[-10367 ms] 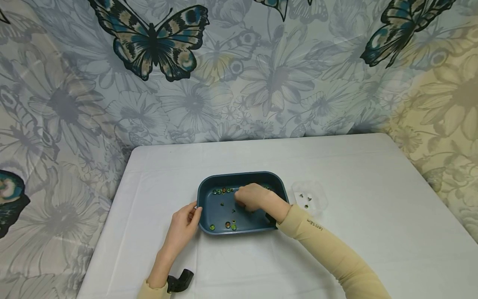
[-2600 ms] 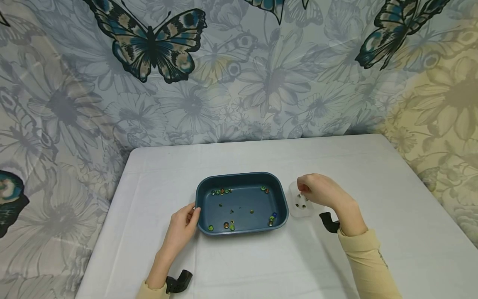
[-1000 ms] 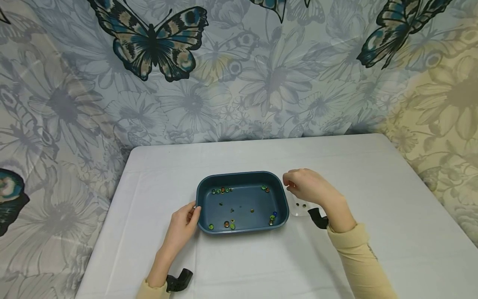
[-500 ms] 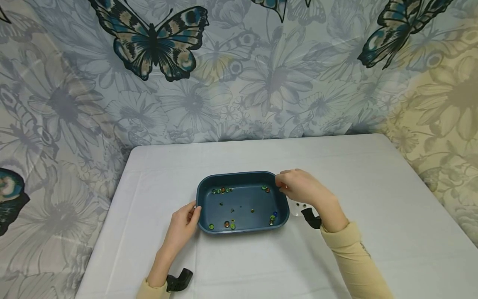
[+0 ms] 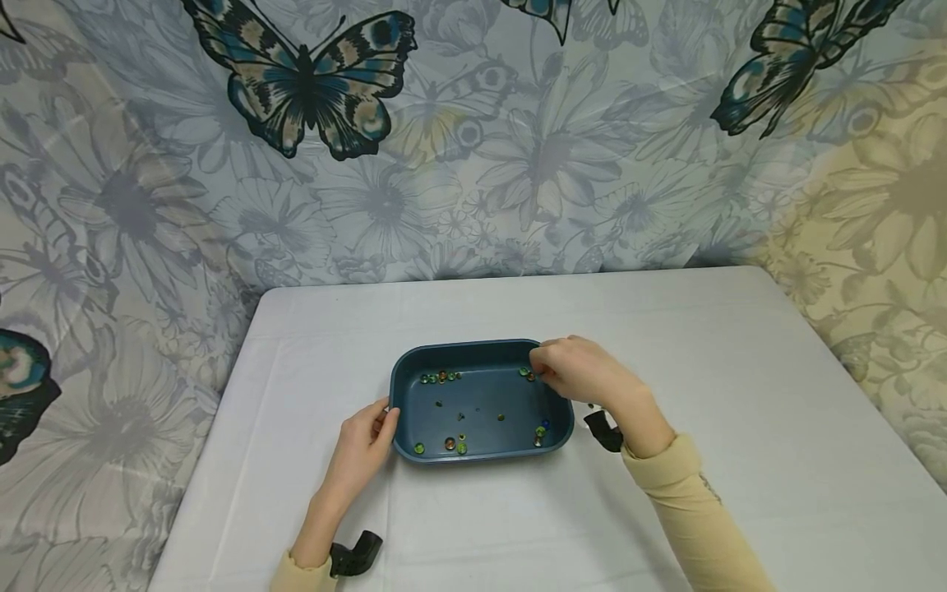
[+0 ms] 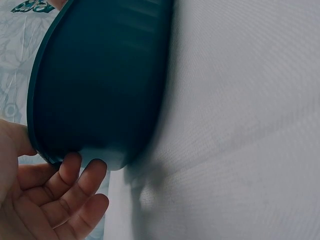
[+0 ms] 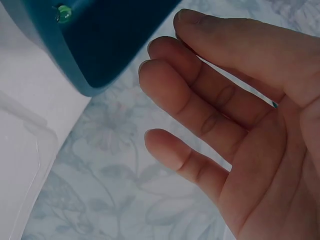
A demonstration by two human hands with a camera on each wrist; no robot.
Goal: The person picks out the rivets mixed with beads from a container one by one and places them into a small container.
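A dark blue rectangular tray (image 5: 473, 458) stands on the white table with several glass marbles and smaller bits in it. My left hand (image 5: 364, 440) holds its left end, thumb at the rim and fingers curled against the wall (image 6: 100, 90). My right hand (image 5: 588, 374) reaches over the tray's right rear corner, thumb and forefinger brought together, the other fingers loosely bent. What they pinch is hidden. Just below its fingertips lie a green marble (image 5: 523, 372) and a reddish one (image 5: 530, 376). A green marble (image 7: 63, 14) also shows in the right wrist view.
A clear plastic container (image 7: 25, 150) stands right of the tray, mostly covered by my right hand and wrist in the head view. A blue marble (image 5: 546, 423) sits at the tray's right end. Butterfly-patterned fabric (image 5: 473, 205) hangs behind the white table (image 5: 318, 329).
My right hand has moved left from over the clear container, across the tray's right rim, to its rear corner. My left hand keeps its hold on the tray.
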